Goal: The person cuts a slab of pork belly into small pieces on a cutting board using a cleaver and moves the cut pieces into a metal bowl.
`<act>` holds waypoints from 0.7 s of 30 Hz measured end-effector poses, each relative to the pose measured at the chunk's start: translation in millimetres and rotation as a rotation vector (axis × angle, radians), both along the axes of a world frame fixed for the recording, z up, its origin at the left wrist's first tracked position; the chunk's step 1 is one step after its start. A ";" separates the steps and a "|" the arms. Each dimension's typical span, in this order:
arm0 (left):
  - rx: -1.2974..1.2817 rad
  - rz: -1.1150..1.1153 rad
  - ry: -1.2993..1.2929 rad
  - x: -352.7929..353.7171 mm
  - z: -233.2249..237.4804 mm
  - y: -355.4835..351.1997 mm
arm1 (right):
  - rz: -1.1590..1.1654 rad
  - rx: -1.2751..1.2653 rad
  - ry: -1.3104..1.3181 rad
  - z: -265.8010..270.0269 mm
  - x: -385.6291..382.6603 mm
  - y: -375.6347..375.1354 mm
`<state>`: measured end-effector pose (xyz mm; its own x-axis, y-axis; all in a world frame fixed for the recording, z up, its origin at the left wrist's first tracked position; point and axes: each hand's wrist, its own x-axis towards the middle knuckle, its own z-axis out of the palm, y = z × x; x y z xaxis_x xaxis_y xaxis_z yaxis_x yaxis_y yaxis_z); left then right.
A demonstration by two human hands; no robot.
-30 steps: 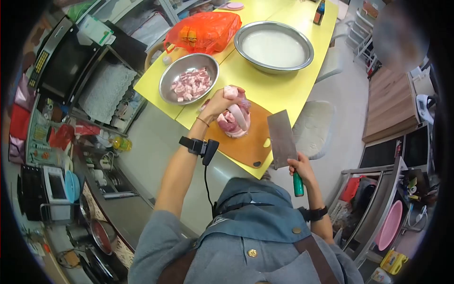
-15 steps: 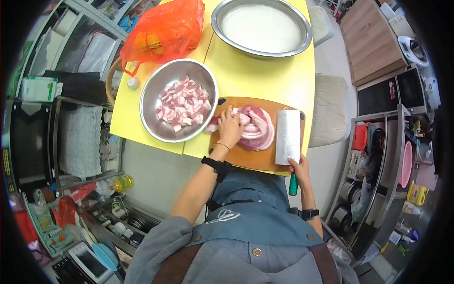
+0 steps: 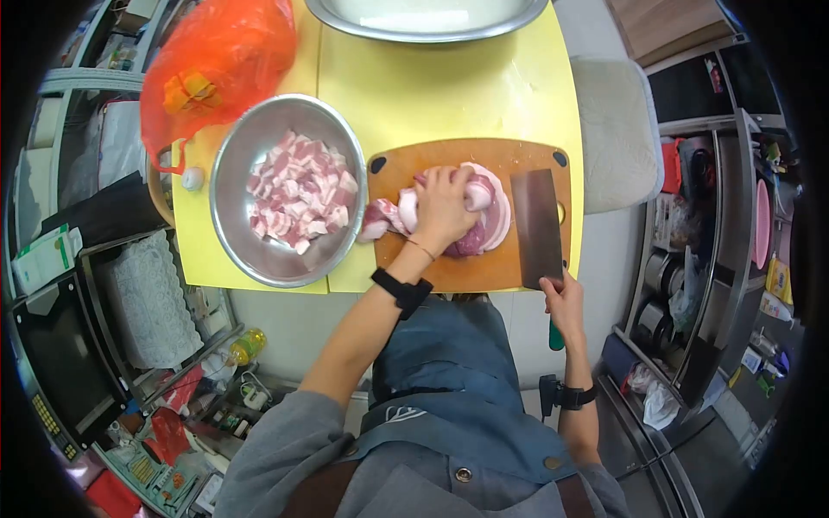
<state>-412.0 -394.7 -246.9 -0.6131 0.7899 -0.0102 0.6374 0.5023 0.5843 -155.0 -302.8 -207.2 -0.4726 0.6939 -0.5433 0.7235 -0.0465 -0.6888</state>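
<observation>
Slabs and strips of raw pork belly (image 3: 490, 226) lie piled on an orange-brown cutting board (image 3: 406, 272). My left hand (image 3: 444, 205) is over the pile with its fingers curled around a piece of the meat. A smaller chunk sticks out to the left, near the bowl. My right hand (image 3: 563, 304) grips the green handle of a cleaver (image 3: 539, 229), whose broad blade is over the right side of the board. To the left stands a steel bowl (image 3: 226, 186) with many cubes of pork (image 3: 302, 192) in it.
At the back of the yellow table (image 3: 414, 95) is a large steel basin (image 3: 423, 36) with whitish contents. A red plastic bag (image 3: 229, 56) rests at the back left. A padded chair (image 3: 609, 134) stands to the right; shelves line both sides.
The view has shifted, so the basin sits partly out of frame. My left hand has closed further over the pork. The cleaver blade has turned and looks darker.
</observation>
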 end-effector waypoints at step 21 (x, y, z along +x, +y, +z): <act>-0.390 -0.080 0.047 4.1 26.7 41.1 | 0.057 -0.039 -0.048 20.2 14.4 19.8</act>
<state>-407.9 -353.6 -220.2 -0.5571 0.7775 -0.2917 0.7049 0.6284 0.3289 -140.6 -283.0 -187.1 -0.4834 0.6443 -0.5927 0.7581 -0.0305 -0.6514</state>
